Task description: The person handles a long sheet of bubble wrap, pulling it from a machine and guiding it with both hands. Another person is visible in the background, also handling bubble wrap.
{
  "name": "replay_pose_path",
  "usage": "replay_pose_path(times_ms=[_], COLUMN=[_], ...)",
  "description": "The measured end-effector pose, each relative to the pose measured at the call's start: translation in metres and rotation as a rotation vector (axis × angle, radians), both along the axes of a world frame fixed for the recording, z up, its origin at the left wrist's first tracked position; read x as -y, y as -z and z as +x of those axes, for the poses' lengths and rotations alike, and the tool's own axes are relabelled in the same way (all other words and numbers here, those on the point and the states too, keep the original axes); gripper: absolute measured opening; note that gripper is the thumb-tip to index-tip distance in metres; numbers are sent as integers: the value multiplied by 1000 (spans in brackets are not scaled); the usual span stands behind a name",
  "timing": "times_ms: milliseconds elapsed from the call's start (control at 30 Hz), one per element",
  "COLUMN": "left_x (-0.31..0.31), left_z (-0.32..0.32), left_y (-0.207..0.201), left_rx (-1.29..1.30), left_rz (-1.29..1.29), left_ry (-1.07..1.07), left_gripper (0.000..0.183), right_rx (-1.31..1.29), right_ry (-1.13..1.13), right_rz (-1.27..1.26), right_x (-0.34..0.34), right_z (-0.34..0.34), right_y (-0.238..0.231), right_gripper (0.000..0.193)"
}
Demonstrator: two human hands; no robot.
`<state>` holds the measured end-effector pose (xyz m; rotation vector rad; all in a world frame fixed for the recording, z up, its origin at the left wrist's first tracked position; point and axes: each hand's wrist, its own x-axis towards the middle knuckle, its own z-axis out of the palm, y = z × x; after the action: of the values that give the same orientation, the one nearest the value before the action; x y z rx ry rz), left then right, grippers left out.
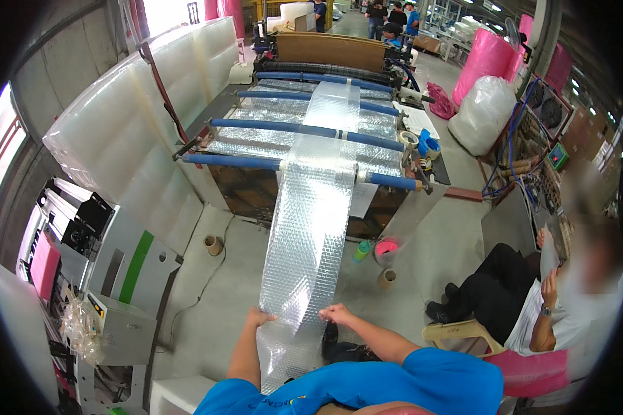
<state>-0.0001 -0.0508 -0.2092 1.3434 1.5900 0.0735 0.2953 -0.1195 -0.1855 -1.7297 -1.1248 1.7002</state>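
A long strip of clear, shiny bubble wrap runs from the machine down toward my body. Its left edge is pinched by my left hand, with the thumb and fingers closed. On the opposite edge, my right hand is closed in the same way, a little higher. Between the hands the strip is creased and reflects light, and its near end hangs in front of my blue shirt. Farther off, it passes over the blue rollers of the machine, where more silvery bubble wrap lies beneath.
Large wrapped bubble-wrap rolls line the left side, above a grey machine with a green stripe. At right a person sits on a chair. A green bottle, a pink-rimmed bin and cardboard cores stand on the floor.
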Motion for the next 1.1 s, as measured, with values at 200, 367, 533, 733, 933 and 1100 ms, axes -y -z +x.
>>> replay_pose_path(times_ms=[200, 367, 533, 733, 933, 1100], left_x=[-63, -94, -111, -63, -6, 32], left_z=[46, 65, 66, 47, 30, 5], left_y=[-13, -54, -88, -74, -36, -57], left_rx=[-135, 146, 277, 217, 61, 73], left_rz=[181, 259, 213, 31, 29, 157], left_ry=[-65, -185, -306, -160, -208, -233], left_gripper=[56, 56, 59, 67, 81, 75], right_rx=[51, 57, -72, -340, -266, -252], right_ry=[79, 127, 309, 525, 569, 409], right_rz=[87, 173, 395, 239, 177, 44], right_x=[-65, -108, -127, -101, -21, 57], right_z=[27, 50, 49, 28, -23, -55], right_y=[-12, -32, -56, -71, -42, -36], right_gripper=[23, 22, 19, 19, 19, 17])
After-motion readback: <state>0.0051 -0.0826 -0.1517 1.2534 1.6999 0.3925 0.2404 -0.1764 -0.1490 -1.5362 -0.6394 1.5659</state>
